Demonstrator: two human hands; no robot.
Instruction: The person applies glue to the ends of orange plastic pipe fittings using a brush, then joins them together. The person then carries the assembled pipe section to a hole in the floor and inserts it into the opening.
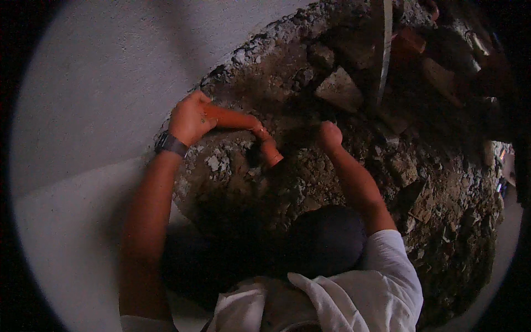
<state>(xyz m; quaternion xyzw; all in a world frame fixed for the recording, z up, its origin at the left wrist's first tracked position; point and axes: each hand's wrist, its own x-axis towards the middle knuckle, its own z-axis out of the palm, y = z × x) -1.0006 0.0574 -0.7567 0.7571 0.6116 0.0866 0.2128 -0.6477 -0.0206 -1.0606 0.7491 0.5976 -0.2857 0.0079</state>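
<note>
An orange plastic drain pipe (235, 119) with a bent elbow piece (269, 149) lies over dug-up earth, near the edge of the wall. My left hand (191, 118), with a dark watch on its wrist, is wrapped round the pipe's left end. The elbow's open end points down and toward me, into a dark patch of soil. To the right of the pipe and apart from it, my right hand (331, 135) is closed into a fist low over the soil. Its fingertips are hidden, so anything held there cannot be seen.
A pale angular stone (339, 90) lies beyond my right hand among rubble. A thin, light strip (385, 55) hangs down at the upper right, near a reddish-orange piece (410, 42). A grey plastered surface (110, 72) fills the left side. My dark-clad knee (327, 238) is close below.
</note>
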